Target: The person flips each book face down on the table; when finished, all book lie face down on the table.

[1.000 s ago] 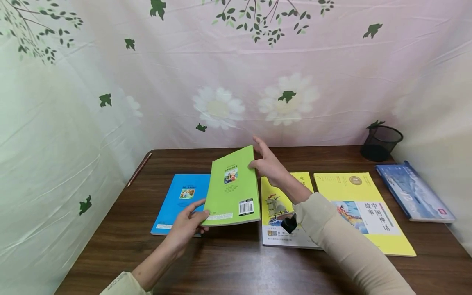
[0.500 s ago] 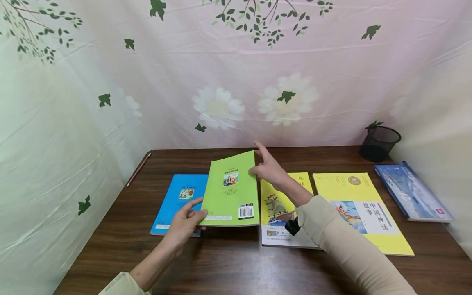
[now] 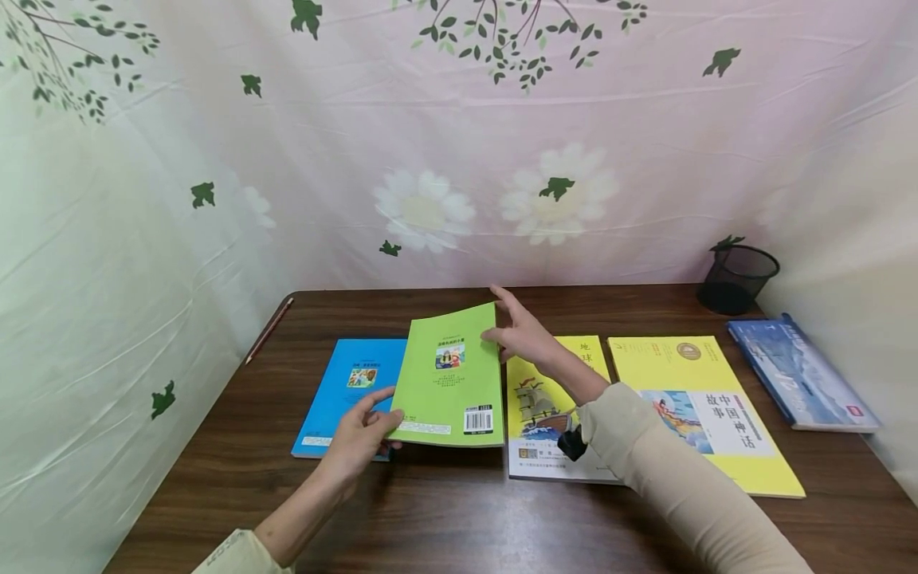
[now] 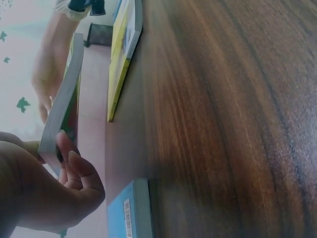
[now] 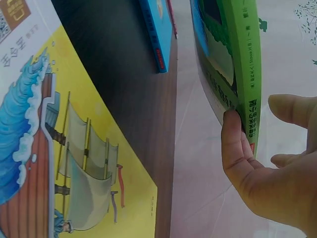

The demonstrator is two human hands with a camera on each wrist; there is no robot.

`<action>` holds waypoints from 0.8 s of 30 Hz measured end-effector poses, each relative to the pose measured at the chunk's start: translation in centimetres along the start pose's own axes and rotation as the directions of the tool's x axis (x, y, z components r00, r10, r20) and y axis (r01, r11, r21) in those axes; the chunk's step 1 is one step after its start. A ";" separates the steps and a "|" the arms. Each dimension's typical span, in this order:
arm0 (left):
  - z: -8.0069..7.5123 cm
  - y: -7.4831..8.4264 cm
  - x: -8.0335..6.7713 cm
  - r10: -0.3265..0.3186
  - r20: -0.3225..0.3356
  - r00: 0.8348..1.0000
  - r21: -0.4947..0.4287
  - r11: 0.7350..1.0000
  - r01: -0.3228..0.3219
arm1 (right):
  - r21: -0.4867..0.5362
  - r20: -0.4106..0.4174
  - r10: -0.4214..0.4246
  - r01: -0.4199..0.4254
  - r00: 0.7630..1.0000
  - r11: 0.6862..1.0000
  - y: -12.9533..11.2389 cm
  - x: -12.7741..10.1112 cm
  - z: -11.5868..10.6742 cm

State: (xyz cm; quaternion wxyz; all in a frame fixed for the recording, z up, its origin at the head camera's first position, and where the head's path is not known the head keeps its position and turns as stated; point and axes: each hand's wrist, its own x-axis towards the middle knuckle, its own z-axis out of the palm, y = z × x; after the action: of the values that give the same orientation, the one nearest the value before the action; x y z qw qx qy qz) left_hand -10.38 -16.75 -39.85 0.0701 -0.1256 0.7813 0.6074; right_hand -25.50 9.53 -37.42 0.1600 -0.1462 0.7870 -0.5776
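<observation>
Green book (image 3: 452,379) held tilted above the bench (image 3: 459,510), between the blue book (image 3: 351,391) and the sailing-ship book (image 3: 548,414). Left hand (image 3: 358,438) pinches its near corner; right hand (image 3: 527,331) steadies the far spine edge, thumb under, fingers (image 3: 502,296) spread. 2-point support keeps it level. 5 books, 1 mesh cup (image 3: 739,277), 1 pencil (image 3: 270,329).

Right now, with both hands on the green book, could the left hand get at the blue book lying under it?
Probably yes. The left hand pinches the green book at its near left corner, right above the blue book, whose left part lies uncovered. It would have to let go first; the right hand holds the far edge.
</observation>
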 end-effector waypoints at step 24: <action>0.0 -1.0 0.1 -0.004 0.010 1.000 0.018 1.000 0.004 | -0.027 0.028 0.058 -0.057 0.998 0.998 1.5 0.0 0.3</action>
State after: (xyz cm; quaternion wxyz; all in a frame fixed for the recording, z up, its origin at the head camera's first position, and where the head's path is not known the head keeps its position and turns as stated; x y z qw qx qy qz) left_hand -10.23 -16.99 -40.84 0.0765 -0.1233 0.7861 0.6008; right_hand -25.38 9.70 -39.00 0.1860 -0.1341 0.7959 -0.5603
